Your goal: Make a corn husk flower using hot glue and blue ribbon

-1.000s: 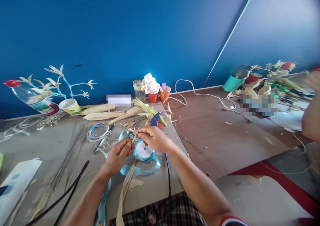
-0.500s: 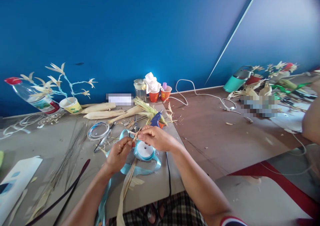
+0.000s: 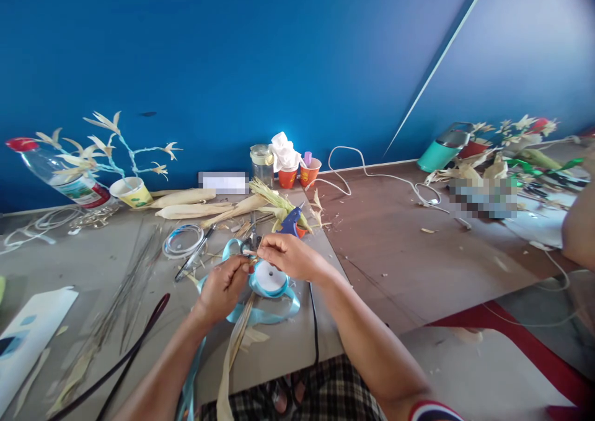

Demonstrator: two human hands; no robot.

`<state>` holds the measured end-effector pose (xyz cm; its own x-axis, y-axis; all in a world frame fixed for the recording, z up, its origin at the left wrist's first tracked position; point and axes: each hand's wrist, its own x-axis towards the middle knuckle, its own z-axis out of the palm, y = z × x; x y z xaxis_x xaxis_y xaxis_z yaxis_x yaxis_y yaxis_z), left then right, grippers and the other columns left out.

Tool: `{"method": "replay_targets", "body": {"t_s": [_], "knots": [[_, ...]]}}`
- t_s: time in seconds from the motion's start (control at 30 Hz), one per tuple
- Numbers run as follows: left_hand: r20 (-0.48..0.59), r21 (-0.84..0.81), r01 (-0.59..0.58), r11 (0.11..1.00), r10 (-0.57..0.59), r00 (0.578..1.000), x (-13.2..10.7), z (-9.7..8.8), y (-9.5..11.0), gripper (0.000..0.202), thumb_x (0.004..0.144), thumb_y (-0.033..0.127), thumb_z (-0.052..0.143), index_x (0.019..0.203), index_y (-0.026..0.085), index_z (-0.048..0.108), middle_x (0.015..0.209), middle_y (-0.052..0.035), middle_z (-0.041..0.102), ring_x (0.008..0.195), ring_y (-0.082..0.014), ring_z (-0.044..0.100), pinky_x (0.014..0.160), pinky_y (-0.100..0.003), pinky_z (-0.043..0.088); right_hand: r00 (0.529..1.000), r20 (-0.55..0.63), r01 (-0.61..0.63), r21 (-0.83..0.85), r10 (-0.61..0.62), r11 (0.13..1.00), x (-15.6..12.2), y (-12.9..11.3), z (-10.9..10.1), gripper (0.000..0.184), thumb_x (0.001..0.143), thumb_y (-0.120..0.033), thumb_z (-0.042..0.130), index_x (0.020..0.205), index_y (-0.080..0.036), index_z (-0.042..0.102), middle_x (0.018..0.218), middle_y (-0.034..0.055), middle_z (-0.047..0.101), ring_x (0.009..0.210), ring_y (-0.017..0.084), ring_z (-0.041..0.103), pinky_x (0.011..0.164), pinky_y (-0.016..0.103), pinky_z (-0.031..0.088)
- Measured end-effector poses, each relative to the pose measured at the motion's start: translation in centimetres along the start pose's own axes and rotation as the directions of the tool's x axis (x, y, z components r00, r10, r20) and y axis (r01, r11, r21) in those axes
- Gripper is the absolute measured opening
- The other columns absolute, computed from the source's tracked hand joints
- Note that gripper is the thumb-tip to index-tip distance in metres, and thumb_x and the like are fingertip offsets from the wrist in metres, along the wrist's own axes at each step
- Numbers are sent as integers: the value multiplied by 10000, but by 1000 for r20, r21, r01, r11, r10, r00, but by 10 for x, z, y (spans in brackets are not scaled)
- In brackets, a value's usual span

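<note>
My left hand [image 3: 227,286] is closed, thumb and index finger pinching a small strip of dried corn husk [image 3: 251,255]. From the other side, my right hand [image 3: 292,257] has its fingertips closed on the same strip; its exact shape is partly hidden by the fingers. Just beneath both hands lies a spool of light blue ribbon [image 3: 271,276], with loose loops around it. A longer husk strip [image 3: 238,337] trails below my left hand over the table edge. Beyond my fingers are black-handled scissors [image 3: 251,241] and a blue glue gun [image 3: 291,221].
Corn husks [image 3: 195,211], a coiled cord [image 3: 182,241] and thin stems [image 3: 132,278] lie about. At the back stand husk flowers in a yellow cup [image 3: 131,193], a tilted bottle [image 3: 77,182], a glass jar [image 3: 263,167] and red cups [image 3: 288,178]. Another person's arm [image 3: 579,213] shows at right.
The strip's tip stood up above my fingertips earlier; now it sits lower between them. Both hands stay in nearly the same place, and the view has shifted slightly.
</note>
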<state>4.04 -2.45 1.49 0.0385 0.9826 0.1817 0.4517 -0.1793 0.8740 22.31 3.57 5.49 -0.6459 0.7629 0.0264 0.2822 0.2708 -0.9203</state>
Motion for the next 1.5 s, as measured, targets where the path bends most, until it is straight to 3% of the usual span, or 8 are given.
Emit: {"method": "replay_targets", "body": {"t_s": [0.13, 0.27, 0.53, 0.77, 1.3, 1.4, 1.5], "knots": [[-18, -34, -15, 999, 14, 1000, -2, 0, 2, 111, 752, 246, 579, 667, 199, 631, 656, -28, 593, 632, -167, 512, 610, -257, 376, 982, 123, -161, 155, 142, 975, 0, 0, -1, 257, 813, -346, 503, 630, -167, 486, 520, -56, 415, 472, 60, 331, 451, 199, 239], [-10, -44, -21, 999, 21, 1000, -4, -1, 3, 104, 746, 250, 589, 669, 203, 640, 620, -26, 579, 615, -171, 507, 601, -261, 378, 936, 296, -298, 379, 191, 876, 1, 4, -2, 242, 781, -349, 544, 641, -154, 513, 497, -69, 408, 415, 37, 283, 405, 187, 183], [68, 84, -162, 983, 157, 985, -5, -4, 5, 137, 757, 180, 547, 630, 210, 592, 575, -1, 536, 548, -143, 465, 572, -250, 344, 899, 404, -358, 450, 171, 818, 1, 5, -6, 317, 699, -402, 671, 624, -130, 527, 457, -76, 402, 395, 21, 303, 376, 156, 162], [122, 152, -228, 962, 211, 970, -5, -6, 13, 179, 786, 186, 471, 618, 197, 533, 575, 10, 518, 540, -127, 454, 561, -245, 348, 876, 464, -365, 466, 129, 806, 0, 8, -9, 344, 721, -438, 651, 634, -123, 546, 449, -74, 395, 389, 22, 288, 363, 155, 160], [172, 193, -319, 928, 288, 942, -3, -10, 14, 210, 803, 169, 401, 639, 173, 532, 587, 5, 539, 549, -114, 482, 554, -235, 376, 889, 454, -323, 545, 51, 774, -5, 14, -22, 318, 708, -403, 666, 618, -119, 555, 449, -56, 416, 370, 24, 296, 344, 161, 134], [130, 166, -246, 955, 226, 966, -1, -13, 7, 213, 815, 220, 424, 656, 165, 554, 598, -1, 543, 540, -113, 463, 542, -240, 362, 933, 357, -267, 603, 45, 752, -10, 13, -34, 361, 661, -448, 684, 588, -124, 543, 450, -45, 429, 364, 25, 285, 346, 172, 102], [51, 46, -73, 996, 70, 996, 1, -14, -1, 249, 835, 283, 418, 682, 159, 571, 596, -3, 531, 520, -109, 431, 499, -234, 340, 979, 170, -196, 627, 112, 754, -10, 13, -40, 381, 677, -487, 656, 612, -130, 540, 472, -43, 437, 371, 22, 258, 365, 179, 89]]}}
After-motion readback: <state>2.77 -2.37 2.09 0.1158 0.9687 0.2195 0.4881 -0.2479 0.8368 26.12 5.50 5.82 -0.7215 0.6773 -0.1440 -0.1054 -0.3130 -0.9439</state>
